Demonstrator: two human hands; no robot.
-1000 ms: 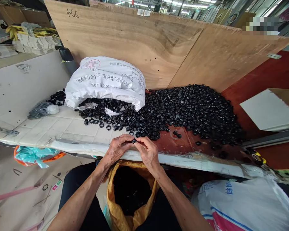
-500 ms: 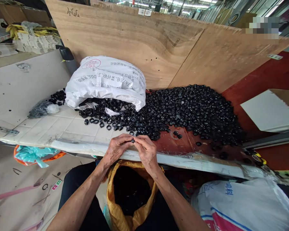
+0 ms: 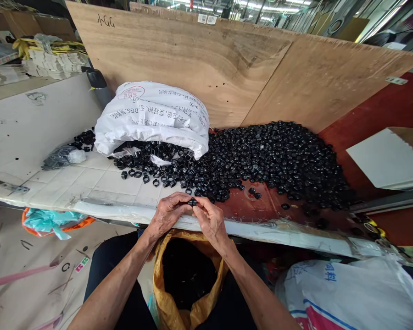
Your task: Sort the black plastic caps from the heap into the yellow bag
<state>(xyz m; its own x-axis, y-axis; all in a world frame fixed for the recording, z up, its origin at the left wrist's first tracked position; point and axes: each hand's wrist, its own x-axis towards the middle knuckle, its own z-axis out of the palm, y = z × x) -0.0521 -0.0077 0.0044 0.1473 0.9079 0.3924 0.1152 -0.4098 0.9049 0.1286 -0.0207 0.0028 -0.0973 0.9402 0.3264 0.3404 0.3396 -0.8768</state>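
1 black part (image 3: 192, 202), pinched between your left hand (image 3: 166, 214) and right hand (image 3: 212, 221), now shows more, suggesting a shifted grip; yellow sack (image 3: 163, 300) at 6 o'clock.

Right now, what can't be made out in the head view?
- Head view: exact shape of the black piece; small, partly covered by the left hand and right hand.
- Head view: depth of the yellow bag; dark inside.
- Head view: far side of the plastic bag; cut by the right edge.
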